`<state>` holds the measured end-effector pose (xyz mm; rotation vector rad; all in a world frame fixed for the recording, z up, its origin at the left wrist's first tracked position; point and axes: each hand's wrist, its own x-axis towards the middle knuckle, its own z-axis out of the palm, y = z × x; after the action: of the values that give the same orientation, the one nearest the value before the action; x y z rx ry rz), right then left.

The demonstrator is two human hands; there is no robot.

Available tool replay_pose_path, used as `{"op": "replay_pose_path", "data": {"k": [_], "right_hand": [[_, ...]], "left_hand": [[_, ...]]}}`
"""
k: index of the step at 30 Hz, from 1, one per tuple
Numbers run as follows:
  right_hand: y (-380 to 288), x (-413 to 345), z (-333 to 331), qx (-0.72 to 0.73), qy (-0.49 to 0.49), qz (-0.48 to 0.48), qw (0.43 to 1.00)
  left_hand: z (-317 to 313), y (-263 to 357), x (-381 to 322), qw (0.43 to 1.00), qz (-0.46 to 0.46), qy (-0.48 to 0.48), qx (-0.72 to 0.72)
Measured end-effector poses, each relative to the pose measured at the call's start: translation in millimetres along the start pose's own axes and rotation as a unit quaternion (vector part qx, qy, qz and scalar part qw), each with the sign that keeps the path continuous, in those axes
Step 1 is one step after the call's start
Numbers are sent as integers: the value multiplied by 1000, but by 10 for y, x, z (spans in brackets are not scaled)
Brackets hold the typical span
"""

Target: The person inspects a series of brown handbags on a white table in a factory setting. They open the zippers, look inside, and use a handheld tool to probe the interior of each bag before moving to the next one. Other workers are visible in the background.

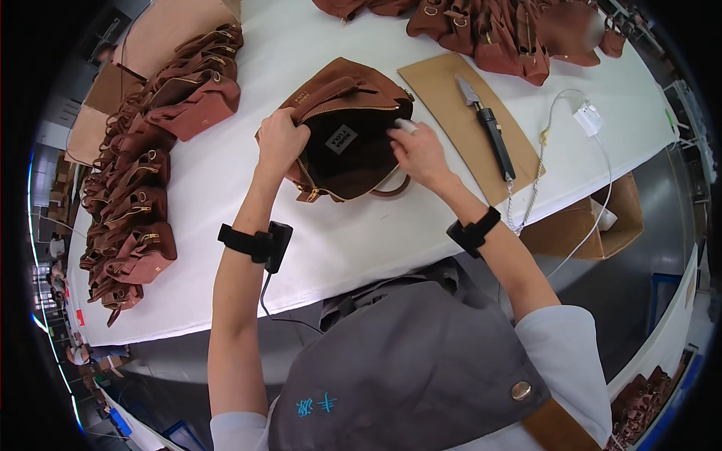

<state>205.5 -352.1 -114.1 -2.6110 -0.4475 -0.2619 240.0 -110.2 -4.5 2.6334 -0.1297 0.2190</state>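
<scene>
A brown handbag [350,79] lies on the white-covered table before me, its brass zipper undone and its dark lining [361,158] showing. Inside it is a white label [341,139] with writing. My left hand [282,141] grips the bag's rim at the left, near the base of a handle [327,94]. At the opening's right side is my right hand [418,151], slightly blurred. Its fingers are apart over the dark interior, and one fingertip has a white covering [406,125]. Whether it touches the rim is unclear.
Rows of similar brown bags [127,208] line the table's left side; more bags [479,34] lie at the far right. A black-handled corded tool [493,138] with a metal tip rests on a cardboard sheet [451,107]. Its cord runs towards a white adapter [588,118]. An open carton [617,225] stands below.
</scene>
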Motion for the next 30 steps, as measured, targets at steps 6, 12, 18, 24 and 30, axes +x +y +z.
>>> {"op": "replay_pose_path", "data": {"k": [6, 12, 18, 24, 30], "right_hand": [[1039, -714, -478, -242, 106, 294, 919], [1014, -935, -714, 180, 5, 381, 907], [44, -1352, -1341, 423, -82, 334, 839], [-178, -1045, -848, 171, -67, 143, 972], [-236, -842, -595, 7, -63, 141, 988]], "left_hand": [[67, 120, -50, 1000, -5, -9, 4], [234, 99, -149, 999, 25, -13, 19], [299, 11, -183, 999, 30, 7, 43], [306, 98, -199, 998, 48, 0, 37], [344, 85, -251, 998, 41, -8, 48]]}}
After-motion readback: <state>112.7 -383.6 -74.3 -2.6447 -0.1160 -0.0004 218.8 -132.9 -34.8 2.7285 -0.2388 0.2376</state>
